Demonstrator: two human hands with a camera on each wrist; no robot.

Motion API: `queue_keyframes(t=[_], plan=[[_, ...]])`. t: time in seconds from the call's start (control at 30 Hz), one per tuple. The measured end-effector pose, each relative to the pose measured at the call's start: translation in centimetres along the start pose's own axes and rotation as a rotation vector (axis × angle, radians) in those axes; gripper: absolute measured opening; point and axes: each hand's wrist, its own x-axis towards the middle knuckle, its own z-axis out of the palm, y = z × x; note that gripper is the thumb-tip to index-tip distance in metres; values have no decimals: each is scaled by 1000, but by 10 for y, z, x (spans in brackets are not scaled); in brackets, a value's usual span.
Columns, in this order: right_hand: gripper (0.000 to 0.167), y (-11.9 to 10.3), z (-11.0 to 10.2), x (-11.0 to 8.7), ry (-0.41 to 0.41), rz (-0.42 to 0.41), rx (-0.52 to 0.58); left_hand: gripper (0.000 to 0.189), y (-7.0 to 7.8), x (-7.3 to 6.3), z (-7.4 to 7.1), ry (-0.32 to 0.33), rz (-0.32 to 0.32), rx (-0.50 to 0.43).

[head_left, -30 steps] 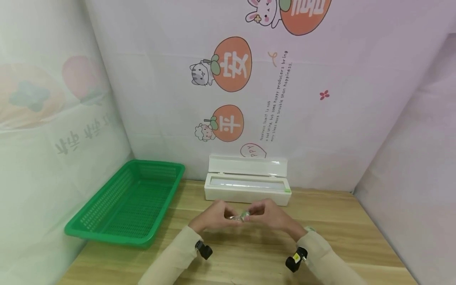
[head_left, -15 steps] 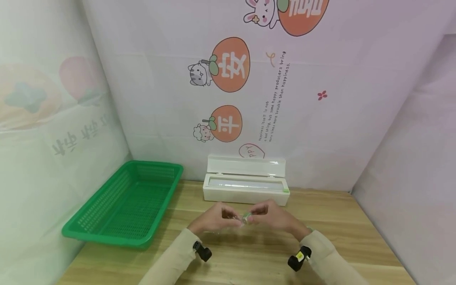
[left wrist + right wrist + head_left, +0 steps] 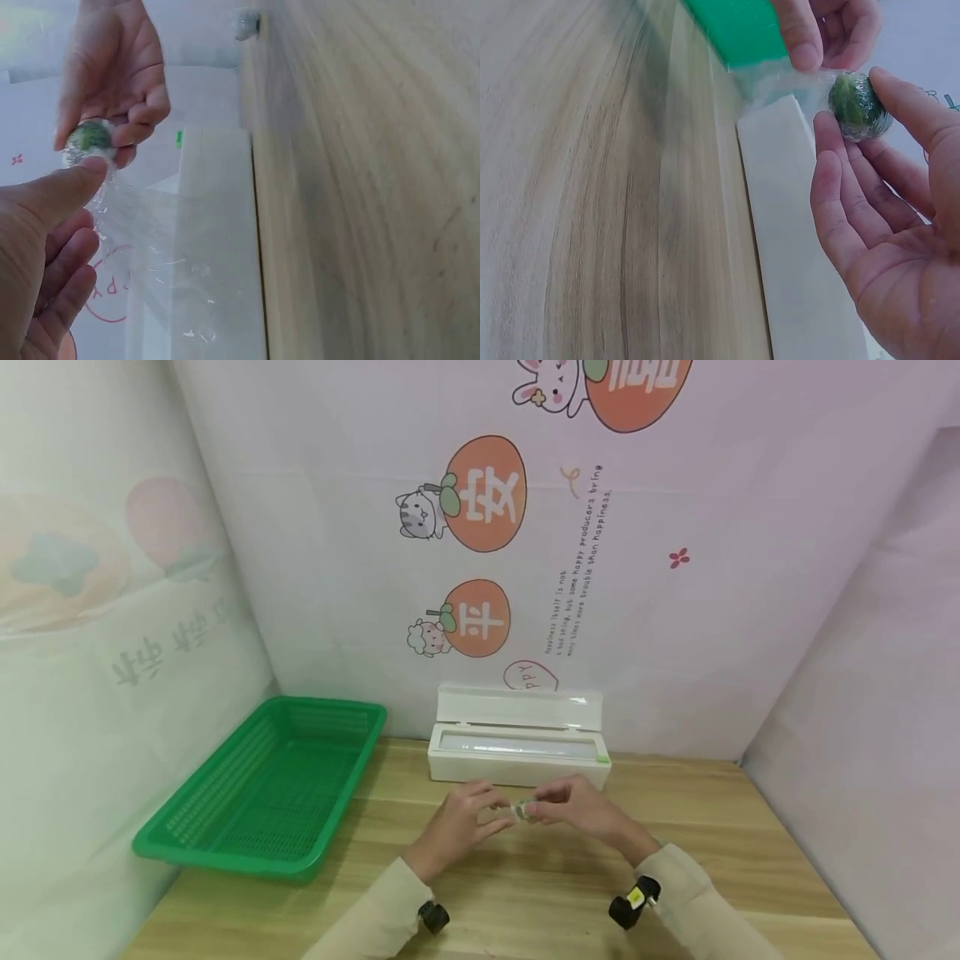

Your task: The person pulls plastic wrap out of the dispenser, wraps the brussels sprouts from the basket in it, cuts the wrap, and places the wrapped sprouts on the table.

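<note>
Between the two hands is a small, round green vegetable piece [image 3: 855, 105] in clear cling film; its exact kind is hard to tell. My right hand [image 3: 588, 814] holds it between thumb and fingers. Loose cling film [image 3: 142, 232] trails from the wrapped piece in the left wrist view. At the other side, my left hand [image 3: 457, 827] pinches this film close beside the piece, thumb forward. Both hands are raised over the wooden table [image 3: 540, 918], in front of the white cling film dispenser [image 3: 517, 768].
The dispenser's lid [image 3: 517, 706] stands up against the back cloth, with a film roll inside. A green plastic basket [image 3: 300, 860] lies at the left. Past the right hand, another small film-wrapped piece [image 3: 246, 24] shows in the left wrist view. Cloth walls enclose the table.
The hands have risen slightly with the wrapped piece. My left hand has turned and its fingers have shifted on the film. The basket and dispenser have not moved.
</note>
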Motion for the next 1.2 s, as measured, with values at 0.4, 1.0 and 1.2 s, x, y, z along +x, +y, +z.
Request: queue_keyframes(t=[0.4,1.0,1.2], plan=[[30,-5,9,2,-3,-5,12,25,5,-1,9,38,-104,-162],[44,-3,1,14,104,6,-14,28,-3,6,0,48,-175,-233],[55,5,-9,12,135,49,-69,28,-2,6,-11,77,-185,-323]])
